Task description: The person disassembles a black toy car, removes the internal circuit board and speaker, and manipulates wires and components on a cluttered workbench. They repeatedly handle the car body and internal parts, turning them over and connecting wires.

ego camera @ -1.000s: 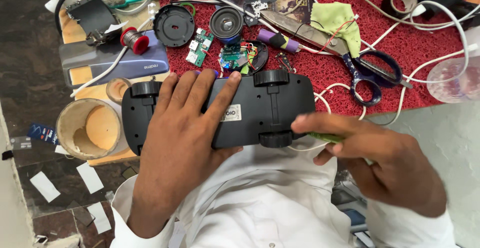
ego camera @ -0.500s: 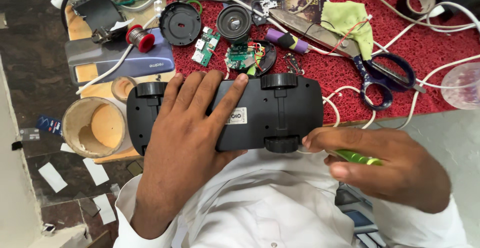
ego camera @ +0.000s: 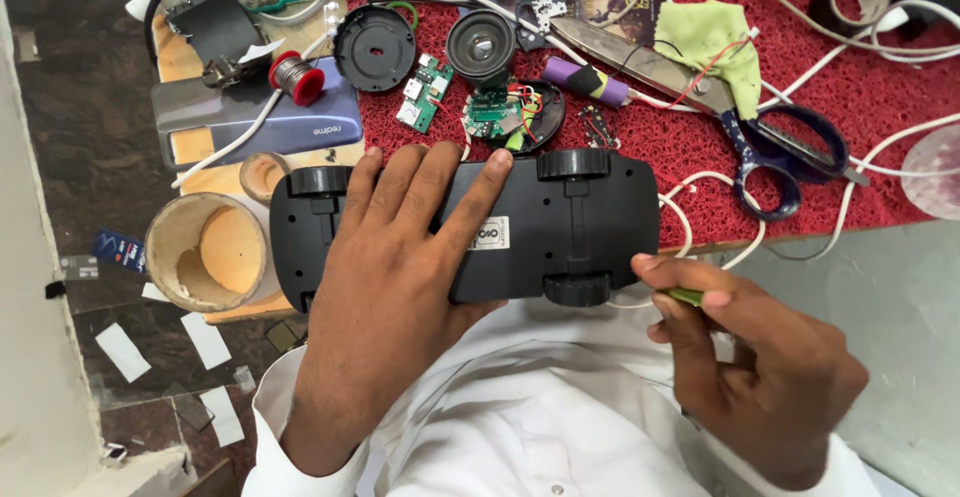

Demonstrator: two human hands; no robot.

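Note:
A black toy car (ego camera: 560, 232) lies upside down at the near table edge, wheels up, a small white sticker on its underside. My left hand (ego camera: 395, 287) lies flat over the left half of its underside, fingers spread, holding it in place. My right hand (ego camera: 750, 357) is closed around a small green-handled tool (ego camera: 686, 297), only a bit of which shows, just right of the car's near right wheel.
The red mat (ego camera: 800, 157) holds a round speaker (ego camera: 481, 47), small circuit boards (ego camera: 497, 117), a black round cover (ego camera: 374, 49), scissors (ego camera: 740, 117), a purple cylinder (ego camera: 585, 82), a green cloth (ego camera: 715, 42) and white cables. To the left are a solder spool (ego camera: 297, 77), a grey-blue box (ego camera: 255, 125) and a tape roll (ego camera: 205, 250).
My right hand has drawn back from the car's rear edge and to the right, so less of the green tool shows. The view has shifted slightly; the car and left hand stay put.

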